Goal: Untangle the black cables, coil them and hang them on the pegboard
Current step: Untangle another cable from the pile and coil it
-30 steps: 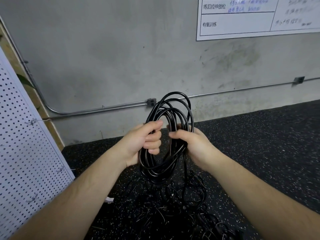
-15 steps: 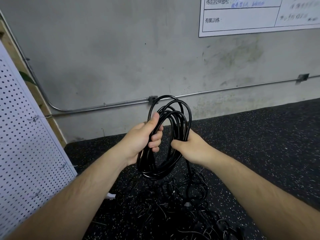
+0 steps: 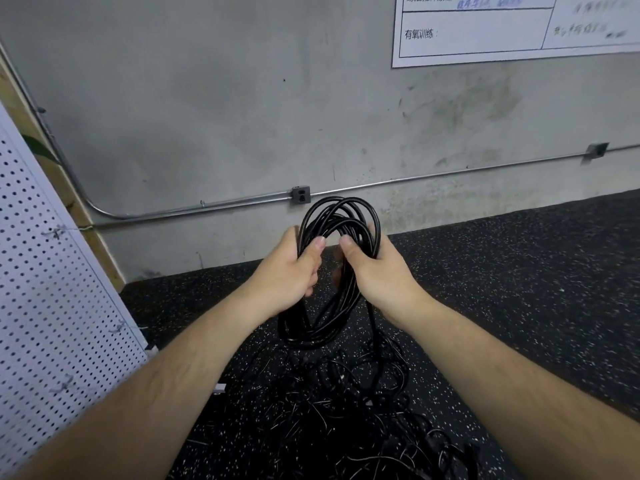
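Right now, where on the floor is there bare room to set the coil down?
Bare rubber floor right of the tangled cables, up to the wall. A smaller bare strip between the pegboard and the cables. Crowded below the left hand and right hand holding the coil.

Two hands, left hand point(image 3: 284, 275) and right hand point(image 3: 379, 271), one coil point(image 3: 346, 296), one near tangle point(image 3: 346, 410), one pegboard point(image 3: 52, 289) left, two far outlets point(image 3: 300, 195) point(image 3: 596, 151), one chart point(image 3: 502, 32).
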